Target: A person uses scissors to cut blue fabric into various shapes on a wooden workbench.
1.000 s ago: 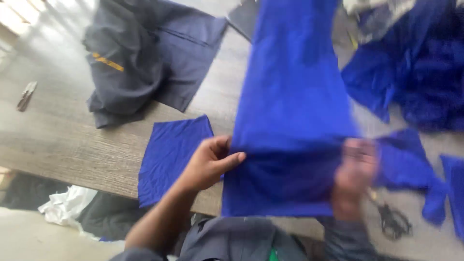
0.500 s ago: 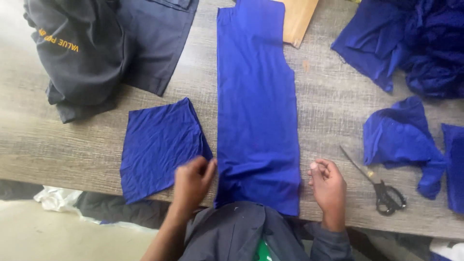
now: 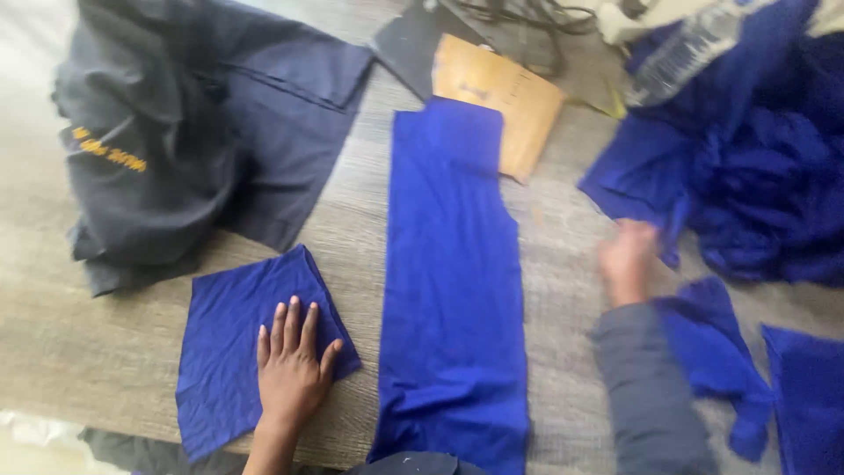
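A long strip of blue fabric (image 3: 453, 273) lies flat down the middle of the wooden table (image 3: 105, 352), its near end hanging over the front edge. Left of it lies a small square blue fabric piece (image 3: 229, 325). My left hand (image 3: 292, 361) rests flat on that square, fingers spread, holding nothing. My right hand (image 3: 626, 259), blurred, reaches to the right and touches the edge of a heaped pile of blue fabric (image 3: 756, 167); whether its fingers grip the cloth is unclear.
A dark grey garment (image 3: 185, 132) with yellow lettering lies at the back left. A tan cardboard piece (image 3: 505, 97) sits behind the strip. Blue scraps (image 3: 721, 361) lie at the right. A plastic bottle (image 3: 681, 53) lies on the pile.
My left hand moved from the strip's near end onto the small square piece. My right hand left the strip and reached right to the blue pile. The view shifted, hiding the scissors.
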